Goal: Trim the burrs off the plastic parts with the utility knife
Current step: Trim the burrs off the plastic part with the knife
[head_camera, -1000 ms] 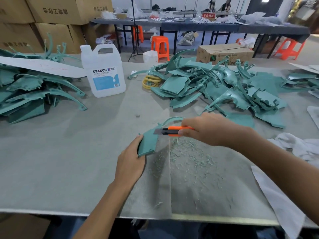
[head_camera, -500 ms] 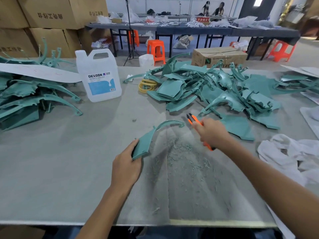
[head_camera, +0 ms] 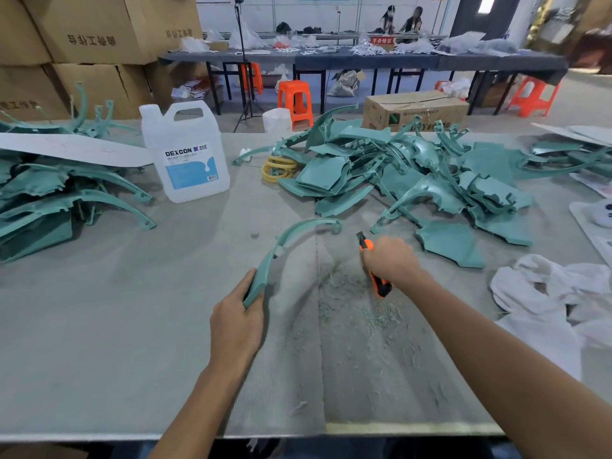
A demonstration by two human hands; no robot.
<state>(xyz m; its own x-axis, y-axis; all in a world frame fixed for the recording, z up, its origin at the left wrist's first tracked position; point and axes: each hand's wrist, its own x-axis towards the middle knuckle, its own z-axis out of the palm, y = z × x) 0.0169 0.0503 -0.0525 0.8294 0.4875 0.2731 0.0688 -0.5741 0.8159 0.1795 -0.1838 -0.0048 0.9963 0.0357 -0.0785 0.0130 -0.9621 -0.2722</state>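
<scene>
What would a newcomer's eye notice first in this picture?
The right hand grips a bright orange utility knife at the centre, beside the curved teal plastic part held by the left hand. Behind lies a big heap of teal plastic parts, with a white plastic jug left of it.

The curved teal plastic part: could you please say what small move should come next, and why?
Probably bring the orange utility knife to the curved teal plastic part: the left hand holds its near end, while the right hand grips the knife apart from it.
</scene>
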